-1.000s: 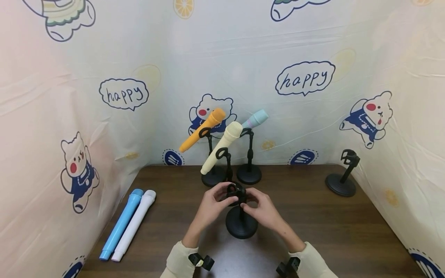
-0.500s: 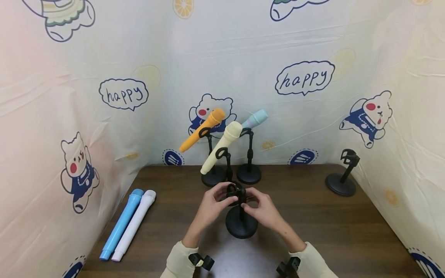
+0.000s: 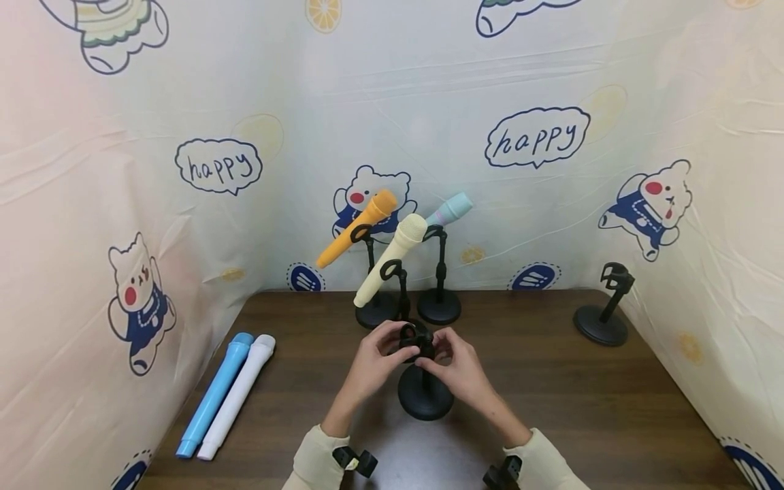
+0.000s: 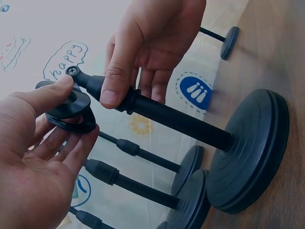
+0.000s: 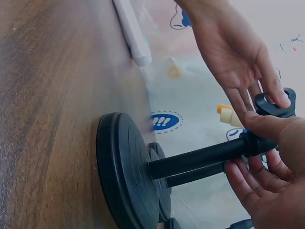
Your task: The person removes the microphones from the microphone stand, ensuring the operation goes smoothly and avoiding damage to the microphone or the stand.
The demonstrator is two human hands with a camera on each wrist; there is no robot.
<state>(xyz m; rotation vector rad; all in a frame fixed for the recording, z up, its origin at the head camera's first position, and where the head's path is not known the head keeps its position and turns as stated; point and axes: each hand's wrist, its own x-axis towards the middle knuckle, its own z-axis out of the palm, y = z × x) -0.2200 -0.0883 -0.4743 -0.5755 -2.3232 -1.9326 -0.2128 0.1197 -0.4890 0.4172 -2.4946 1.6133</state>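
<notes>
A black desktop microphone stand [image 3: 425, 396] stands upright on its round base in front of me. My left hand [image 3: 375, 357] pinches the holder clip [image 4: 71, 104] at its top between thumb and fingers. My right hand [image 3: 462, 371] grips the stand's upper neck just below the clip, its thumb on the collar [image 4: 127, 99]. In the right wrist view the bare pole [image 5: 200, 160] runs down from my fingers to the base. Behind it, a cream microphone [image 3: 392, 260], an orange microphone [image 3: 357, 228] and a light teal microphone [image 3: 450, 209] sit tilted in similar stands.
At the left of the brown wooden table [image 3: 520, 415] lie a blue microphone [image 3: 214, 396] and a white microphone [image 3: 237, 397], side by side. Another stand [image 3: 601, 324], its clip holding nothing, is at the far right. A printed cloth [image 3: 380, 88] hangs behind the table.
My right hand has shifted slightly left, its thumb now further across the stand's neck. The left hand and the stand's base stay in place.
</notes>
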